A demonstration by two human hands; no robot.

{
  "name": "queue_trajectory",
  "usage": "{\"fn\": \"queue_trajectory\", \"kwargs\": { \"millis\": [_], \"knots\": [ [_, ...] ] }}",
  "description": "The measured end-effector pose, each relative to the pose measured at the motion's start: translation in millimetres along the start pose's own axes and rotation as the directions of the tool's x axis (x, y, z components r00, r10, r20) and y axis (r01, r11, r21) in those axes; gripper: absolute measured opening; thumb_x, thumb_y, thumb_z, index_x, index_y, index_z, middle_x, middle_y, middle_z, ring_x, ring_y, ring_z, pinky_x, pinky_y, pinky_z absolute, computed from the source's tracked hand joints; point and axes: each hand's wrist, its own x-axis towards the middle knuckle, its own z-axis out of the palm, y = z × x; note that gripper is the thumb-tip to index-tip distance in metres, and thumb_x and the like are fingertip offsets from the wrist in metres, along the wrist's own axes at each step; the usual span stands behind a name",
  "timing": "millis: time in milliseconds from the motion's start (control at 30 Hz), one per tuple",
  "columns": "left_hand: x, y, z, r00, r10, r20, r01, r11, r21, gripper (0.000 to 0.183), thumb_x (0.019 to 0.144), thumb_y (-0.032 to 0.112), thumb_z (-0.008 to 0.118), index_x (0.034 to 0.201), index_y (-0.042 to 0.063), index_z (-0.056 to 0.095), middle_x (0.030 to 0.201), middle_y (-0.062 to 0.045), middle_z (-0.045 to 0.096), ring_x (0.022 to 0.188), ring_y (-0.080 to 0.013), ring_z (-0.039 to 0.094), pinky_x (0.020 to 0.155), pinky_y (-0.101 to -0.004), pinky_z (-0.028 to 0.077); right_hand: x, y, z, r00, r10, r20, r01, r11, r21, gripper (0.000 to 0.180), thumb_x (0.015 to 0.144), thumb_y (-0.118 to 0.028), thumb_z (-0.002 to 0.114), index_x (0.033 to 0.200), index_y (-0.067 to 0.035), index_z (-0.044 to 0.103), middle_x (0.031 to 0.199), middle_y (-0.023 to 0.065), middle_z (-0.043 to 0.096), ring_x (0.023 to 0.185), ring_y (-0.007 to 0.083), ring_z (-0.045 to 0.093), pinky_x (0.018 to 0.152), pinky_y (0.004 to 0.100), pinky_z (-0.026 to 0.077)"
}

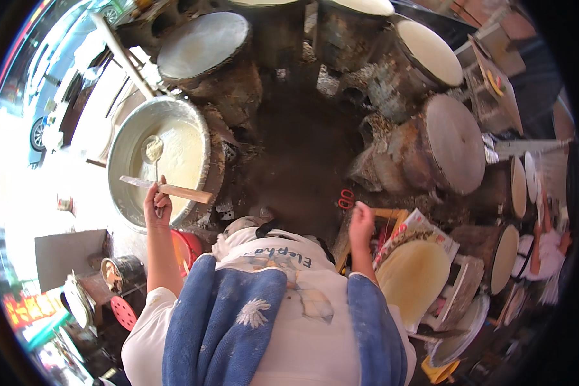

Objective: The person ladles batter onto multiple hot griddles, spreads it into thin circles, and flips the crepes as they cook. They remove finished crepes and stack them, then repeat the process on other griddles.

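My left hand [158, 205] grips a flat wooden scraper [186, 192] together with the handle of a metal ladle. The ladle's bowl [152, 148] holds pale batter and hangs over a big metal basin [117, 144]. Thick cream-coloured batter [183, 144] covers the basin's bottom. On my right, my right hand [362, 223] is raised with its fingers curled; whether anything is inside them cannot be made out. Just beyond its fingertips are red looped handles [346, 199], like those of scissors. Beside that forearm lies a pile of thin, round yellowish pancakes [415, 280] on printed paper [436, 234].
Drum stoves with round griddles curve around me, including a grey griddle [203, 44], a pale-coated one [429, 52] and a bare-looking one [454, 143]. A red bucket [187, 248] stands below the basin. Another person [538, 255] works at far right.
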Motion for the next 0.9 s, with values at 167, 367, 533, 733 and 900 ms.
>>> {"fn": "queue_trajectory", "kwargs": {
  "millis": [167,367,533,733,900],
  "knots": [
    [-7,-20,-5,0.985,0.137,-0.108,-0.108,0.966,0.235,0.030,0.093,0.014,0.048,0.114,-0.007,0.046,0.064,0.000,0.043,0.043,-0.0029,0.034,0.033,-0.0150,0.028,42,-98,102,0.764,0.224,0.605,-0.425,0.881,0.209,0.020,0.092,-0.018,0.052,0.099,-0.004,0.064,0.081,0.0039,0.066,0.069,0.0094,0.061,0.058,0.0221,0.048],
    [-32,-52,25,0.914,0.264,-0.309,-0.218,0.960,0.175,0.030,0.090,0.013,0.051,0.114,-0.003,0.044,0.114,-0.016,0.056,0.047,-0.0031,0.039,0.032,-0.0144,0.030,57,-264,171,-0.004,-0.160,0.987,-0.663,0.739,0.118,0.036,0.092,-0.033,0.052,0.109,-0.002,0.060,0.096,0.0115,0.065,0.085,0.0159,0.063,0.073,0.0264,0.050],
    [-53,-72,26,0.907,0.254,-0.335,-0.217,0.966,0.143,0.039,0.092,0.024,0.046,0.118,-0.004,0.052,0.051,0.006,0.035,0.038,-0.0017,0.030,0.031,-0.0152,0.019,30,-328,208,-0.643,-0.173,0.746,-0.338,0.938,-0.074,0.044,0.089,-0.024,0.059,0.122,0.001,0.045,0.100,0.0132,0.063,0.086,0.0183,0.064,0.072,0.0281,0.052],
    [-112,-80,5,0.842,0.358,-0.403,-0.389,0.921,0.006,0.026,0.092,0.019,0.049,0.109,-0.001,0.050,0.072,-0.002,0.053,0.044,-0.0024,0.040,0.034,-0.0137,0.030,-18,-339,200,-0.562,-0.058,0.825,-0.305,0.942,-0.141,0.017,0.081,0.001,0.052,0.094,-0.004,0.042,0.064,0.0042,0.048,0.040,0.0091,0.044,0.035,0.0246,0.036],
    [-193,-65,-32,0.828,0.407,-0.385,-0.459,0.887,-0.049,0.026,0.090,0.016,0.052,0.109,0.000,0.044,0.087,-0.008,0.057,0.050,-0.0039,0.044,0.036,-0.0161,0.036,-111,-355,220,-0.323,-0.160,0.933,-0.188,0.977,0.103,0.017,0.086,-0.016,0.062,0.081,-0.003,0.052,0.049,-0.0020,0.043,0.031,0.0077,0.037,0.030,0.0224,0.029]
  ]
}}
